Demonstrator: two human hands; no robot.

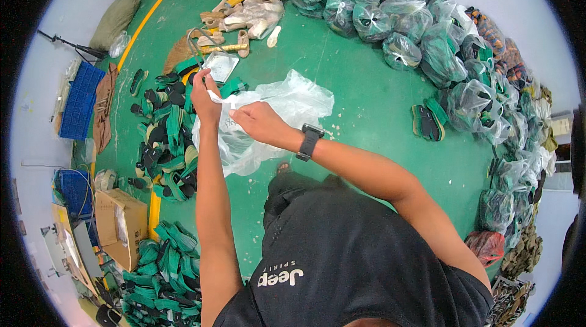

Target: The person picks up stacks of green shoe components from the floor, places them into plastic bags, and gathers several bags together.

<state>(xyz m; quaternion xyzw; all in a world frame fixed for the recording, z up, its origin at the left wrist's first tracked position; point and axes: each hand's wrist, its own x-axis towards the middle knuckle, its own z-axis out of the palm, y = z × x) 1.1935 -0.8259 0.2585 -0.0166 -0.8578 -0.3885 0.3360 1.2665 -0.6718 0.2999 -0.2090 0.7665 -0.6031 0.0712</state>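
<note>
A thin, translucent white plastic bag (293, 101) hangs crumpled and spread out above the green floor in front of me. My left hand (206, 98) is closed on the gathered edge of the bag. Close beside it on the right, my right hand (261, 122), below a dark wristwatch (310, 141), pinches the same bag with thumb and fingers. Under and left of the bag lies a loose heap of green and black shoes (168, 132). Whether anything is inside the bag I cannot tell.
Filled clear bags (403, 19) line the far and right side. Beige shoes (250, 13) lie ahead, and a pair of green-black shoes (428, 121) at right. At left are a cardboard box (122, 223), a blue crate (82, 101) and another green shoe pile (165, 272).
</note>
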